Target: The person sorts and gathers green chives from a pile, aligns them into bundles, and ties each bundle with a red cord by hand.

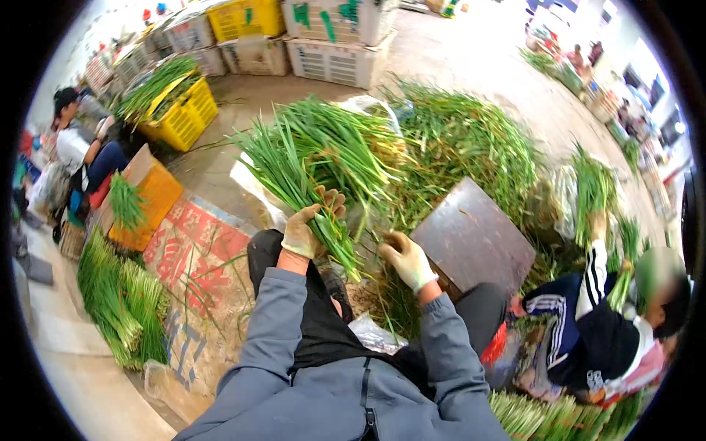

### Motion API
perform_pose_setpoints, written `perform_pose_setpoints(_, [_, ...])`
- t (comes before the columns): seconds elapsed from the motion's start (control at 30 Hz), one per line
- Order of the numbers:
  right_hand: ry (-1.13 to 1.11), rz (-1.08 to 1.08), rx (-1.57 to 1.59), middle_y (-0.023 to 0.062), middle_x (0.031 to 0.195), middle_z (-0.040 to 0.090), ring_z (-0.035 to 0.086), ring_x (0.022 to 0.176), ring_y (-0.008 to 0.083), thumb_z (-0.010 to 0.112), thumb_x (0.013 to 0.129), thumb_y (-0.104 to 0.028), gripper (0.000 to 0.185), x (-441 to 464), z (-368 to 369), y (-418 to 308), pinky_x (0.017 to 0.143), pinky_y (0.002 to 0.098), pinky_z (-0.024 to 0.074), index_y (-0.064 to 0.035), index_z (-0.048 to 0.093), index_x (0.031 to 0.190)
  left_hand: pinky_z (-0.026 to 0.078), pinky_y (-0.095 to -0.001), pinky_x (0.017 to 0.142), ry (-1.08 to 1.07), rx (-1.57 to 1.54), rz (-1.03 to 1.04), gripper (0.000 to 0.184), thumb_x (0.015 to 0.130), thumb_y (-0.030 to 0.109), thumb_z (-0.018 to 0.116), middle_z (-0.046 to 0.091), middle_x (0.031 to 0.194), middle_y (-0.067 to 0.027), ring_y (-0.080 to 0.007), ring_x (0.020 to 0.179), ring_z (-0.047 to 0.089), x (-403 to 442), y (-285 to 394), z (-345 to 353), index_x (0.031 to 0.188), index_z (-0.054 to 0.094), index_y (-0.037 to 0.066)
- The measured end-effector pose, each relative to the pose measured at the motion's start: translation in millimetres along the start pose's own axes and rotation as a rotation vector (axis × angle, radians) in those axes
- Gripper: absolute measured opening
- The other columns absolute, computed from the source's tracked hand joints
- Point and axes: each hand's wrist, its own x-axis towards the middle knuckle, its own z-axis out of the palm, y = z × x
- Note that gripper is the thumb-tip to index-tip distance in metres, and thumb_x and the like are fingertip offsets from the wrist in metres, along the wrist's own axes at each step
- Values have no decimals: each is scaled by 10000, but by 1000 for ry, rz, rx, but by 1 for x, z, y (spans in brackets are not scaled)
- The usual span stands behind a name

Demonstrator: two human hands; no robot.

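My left hand (301,231), in a pale work glove, is closed round a bunch of garlic chives (337,242). The green leaves fan out up and to the left, and the pale stem ends point down toward my knees. My gloved right hand (406,259) is just right of the stem ends, apart from them. Its fingers are curled in a pinch, and what they hold, if anything, is too small to make out. Beyond my hands lies a larger heap of chives (331,143) on a white sack.
A dark board (478,239) stands right of my hand, beside a loose leafy pile (463,140). Bundled chives (121,301) lie left on printed cardboard (198,250). A yellow crate (180,114) and stacked crates stand behind. People sit at both sides.
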Motion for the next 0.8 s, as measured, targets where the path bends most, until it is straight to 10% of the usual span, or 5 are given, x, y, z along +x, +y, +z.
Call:
perform_pose_setpoints(0.1, [-23,-35,-216,231,1400,572,562,1298,304,747,857,-413,815,1,19,-32,1076,348,440,10,419,1471,420,-476,1128,76,52,-124,486,870,90,647,581,1395,-134,-335,1338,511,2,-36,2,1349,560,85])
perform_pose_setpoints(0.23, [145,42,107,125,927,728,652,832,185,716,896,-333,346,1,41,-6,759,345,502,-16,709,1037,388,-501,1148,63,194,-166,530,879,99,649,560,1417,-171,-348,1371,481,-3,-63,19,1384,513,13])
perform_pose_setpoints(0.33, [285,-56,415,-24,911,684,596,820,90,665,966,-149,158,-7,44,34,758,269,492,-26,697,1060,422,-515,1120,41,241,-129,563,908,107,633,568,1398,-191,-365,1339,514,-5,-73,20,1430,462,-16])
perform_pose_setpoints(0.6, [464,-121,1208,29,887,642,599,806,179,617,1010,-201,131,-24,29,64,783,363,513,-75,629,1042,518,-568,1003,165,132,-59,194,992,174,585,619,1333,-145,-349,1254,574,-4,-66,6,1137,643,60])
perform_pose_setpoints(0.8, [119,-174,1998,-54,689,340,309,524,81,547,1026,-235,182,-61,-42,66,463,264,273,-66,600,981,534,-484,950,224,58,82,196,955,211,673,657,1273,-122,-289,1067,662,-1,-41,-1,1107,644,90])
